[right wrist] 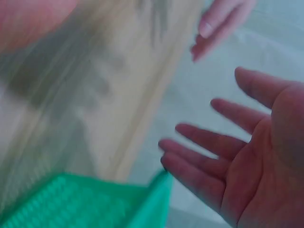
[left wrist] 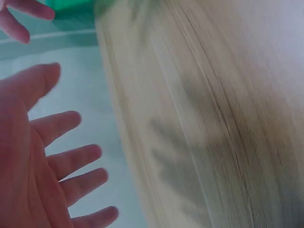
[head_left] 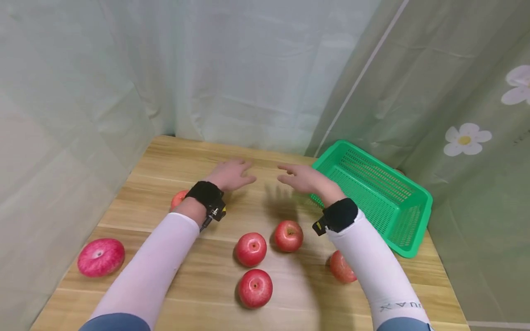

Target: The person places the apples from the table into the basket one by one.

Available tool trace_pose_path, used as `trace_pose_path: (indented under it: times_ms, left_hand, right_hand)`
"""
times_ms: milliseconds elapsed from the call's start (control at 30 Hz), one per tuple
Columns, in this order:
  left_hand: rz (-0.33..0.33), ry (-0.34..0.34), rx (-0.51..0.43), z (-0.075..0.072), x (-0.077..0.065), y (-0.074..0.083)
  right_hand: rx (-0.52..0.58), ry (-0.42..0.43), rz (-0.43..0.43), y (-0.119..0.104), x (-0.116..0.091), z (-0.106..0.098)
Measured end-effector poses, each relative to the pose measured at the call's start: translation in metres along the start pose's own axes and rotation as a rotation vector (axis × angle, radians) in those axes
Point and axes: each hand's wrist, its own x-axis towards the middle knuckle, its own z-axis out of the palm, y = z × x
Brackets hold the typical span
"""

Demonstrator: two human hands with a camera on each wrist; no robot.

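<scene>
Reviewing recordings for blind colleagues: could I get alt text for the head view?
A person's left hand and right hand, holding nothing, hover over a wooden table. Six red apples lie on it, two partly hidden by the arms; a green basket stands at right.

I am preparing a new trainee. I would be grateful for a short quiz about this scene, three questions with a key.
1. True or false: the left hand is gripping a fruit.

2. Choose one. In the head view, which is closer to the green basket?
a) the left hand
b) the right hand
c) both equally

3. Fill in the missing word: in the head view, the broad pink fruit lies near the ____ edge of the table.

Key:
1. False; it holds nothing.
2. b
3. left
</scene>
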Motion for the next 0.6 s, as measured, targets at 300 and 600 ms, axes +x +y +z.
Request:
trace_pose_path:
  times_ms: [300, 600]
  left_hand:
    - [0.094, -0.003, -0.054, -0.002, -0.024, 0.006]
    - [0.172, -0.035, -0.093, -0.005, -0.048, 0.016]
  right_hand:
    - [-0.047, 0.103, -0.008, 0.037, -0.062, -0.028]
    - [-0.101, 0.184, 0.205, 0.126, -0.143, -0.055]
